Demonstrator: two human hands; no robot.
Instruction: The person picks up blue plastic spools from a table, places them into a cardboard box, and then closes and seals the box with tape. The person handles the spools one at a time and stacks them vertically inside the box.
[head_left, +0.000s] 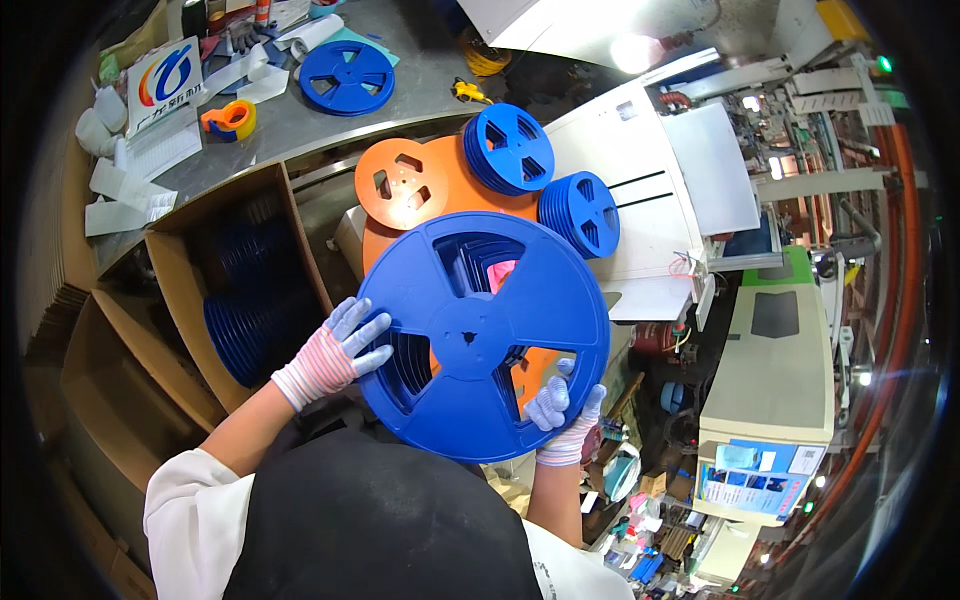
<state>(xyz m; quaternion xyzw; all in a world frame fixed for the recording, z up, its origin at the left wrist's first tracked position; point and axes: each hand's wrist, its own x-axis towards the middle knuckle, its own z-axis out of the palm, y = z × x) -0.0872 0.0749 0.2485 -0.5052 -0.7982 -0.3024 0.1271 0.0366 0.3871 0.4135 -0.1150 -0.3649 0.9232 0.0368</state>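
A stack of blue plastic reels (465, 405) is right in front of me, its top face turned up to the camera. My left hand (341, 352), in a striped knit glove, lies at its left rim with the fingers spread over the edge. My right hand (559, 412), gloved alike, grips the lower right rim, fingers showing through the cut-out. Behind the stack are an orange reel (403, 184) and two smaller stacks of blue reels (517, 150) (589, 215) on an orange surface (457, 161). More blue reels (236, 337) stand inside a cardboard box at the left.
A metal workbench (277, 142) at the back bears a blue reel (347, 78), a tape dispenser (231, 121) and papers. Open cardboard boxes (187, 300) (127, 360) stand at the left. White machine panels (637, 142) and a beige machine (772, 367) are at the right.
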